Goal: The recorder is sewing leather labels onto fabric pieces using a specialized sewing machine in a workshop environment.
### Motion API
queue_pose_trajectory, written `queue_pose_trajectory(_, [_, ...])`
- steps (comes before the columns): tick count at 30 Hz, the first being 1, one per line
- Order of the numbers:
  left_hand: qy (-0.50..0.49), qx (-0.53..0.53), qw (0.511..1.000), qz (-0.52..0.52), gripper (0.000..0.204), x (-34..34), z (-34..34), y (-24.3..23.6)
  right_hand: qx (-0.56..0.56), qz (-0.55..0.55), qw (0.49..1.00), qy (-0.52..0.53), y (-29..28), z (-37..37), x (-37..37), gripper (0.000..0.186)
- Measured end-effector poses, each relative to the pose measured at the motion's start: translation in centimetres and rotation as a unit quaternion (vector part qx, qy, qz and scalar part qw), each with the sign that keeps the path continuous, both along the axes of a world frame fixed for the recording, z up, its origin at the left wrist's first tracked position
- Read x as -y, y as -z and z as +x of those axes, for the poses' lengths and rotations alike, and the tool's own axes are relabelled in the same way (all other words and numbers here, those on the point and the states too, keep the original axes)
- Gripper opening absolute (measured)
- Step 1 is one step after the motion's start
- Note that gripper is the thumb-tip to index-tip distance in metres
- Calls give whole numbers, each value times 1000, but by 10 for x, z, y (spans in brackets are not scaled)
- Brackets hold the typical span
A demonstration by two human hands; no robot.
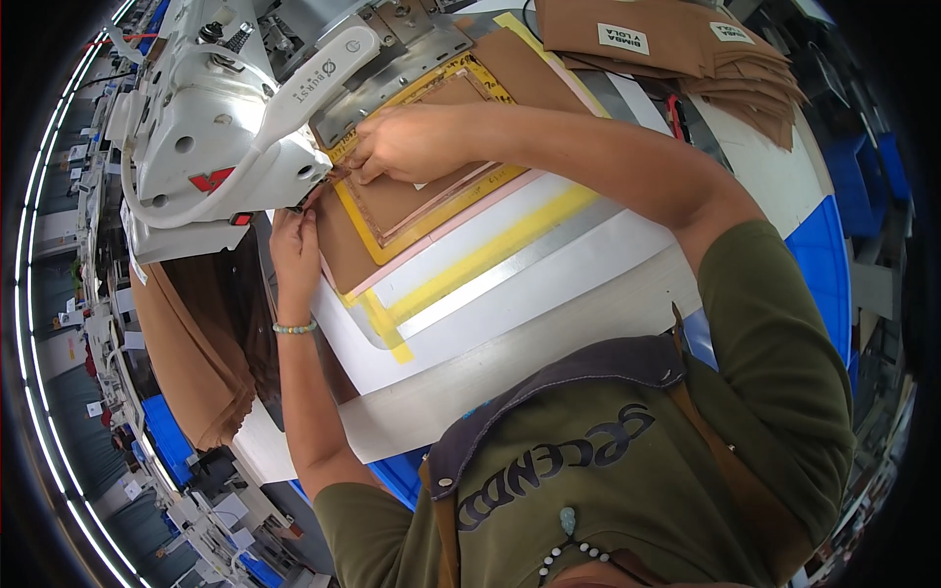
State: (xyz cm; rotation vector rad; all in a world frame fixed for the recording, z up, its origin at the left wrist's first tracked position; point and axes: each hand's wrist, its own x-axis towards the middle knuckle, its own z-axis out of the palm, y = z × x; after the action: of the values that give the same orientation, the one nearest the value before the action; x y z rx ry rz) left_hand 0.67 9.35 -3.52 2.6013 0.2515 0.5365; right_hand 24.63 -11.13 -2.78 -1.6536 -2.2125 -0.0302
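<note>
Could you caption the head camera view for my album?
Left hand and right hand close to a white machine, with a yellow frame over brown material.

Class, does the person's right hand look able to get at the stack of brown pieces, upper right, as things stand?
Probably yes: the right hand is over the yellow frame, near the sewing machine, but nothing tall appears to separate it from the stack of brown pieces.

A white-topped worktable (774, 176) bears brown, flat fabric pieces (627, 22) stacked at far right and a white, yellow-taped sheet (529, 294) nearer left.
</note>
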Motion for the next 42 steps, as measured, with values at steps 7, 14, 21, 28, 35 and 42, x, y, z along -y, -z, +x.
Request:
queue_pose_trajectory(7, [-6, -49, 999, 3, 36, 23, -9, -16, 13, -39, 999, 11, -20, 2, 32, 32])
queue_pose_trajectory(14, [49, -16, 996, 70, 41, 56, -23, -28, 106, -14, 974, 198, -9, 37, 132, 34])
queue_pose_trajectory(21, [146, -101, 978, 110, 51, 93, 23, -33, 72, 129, 972, 183, 12, 34, 140, 34])
queue_pose_trajectory(28, [150, -117, 976, 108, 51, 99, 28, -31, 50, 46, 978, 198, -3, 30, 138, 41])
queue_pose_trajectory(35, [150, -102, 978, 108, 50, 100, 30, -26, 108, 91, 966, 215, -4, 27, 135, 37])
queue_pose_trajectory(42, [148, -54, 979, 128, 42, 106, 35, -21, 98, 52, 973, 200, -8, 27, 135, 42])
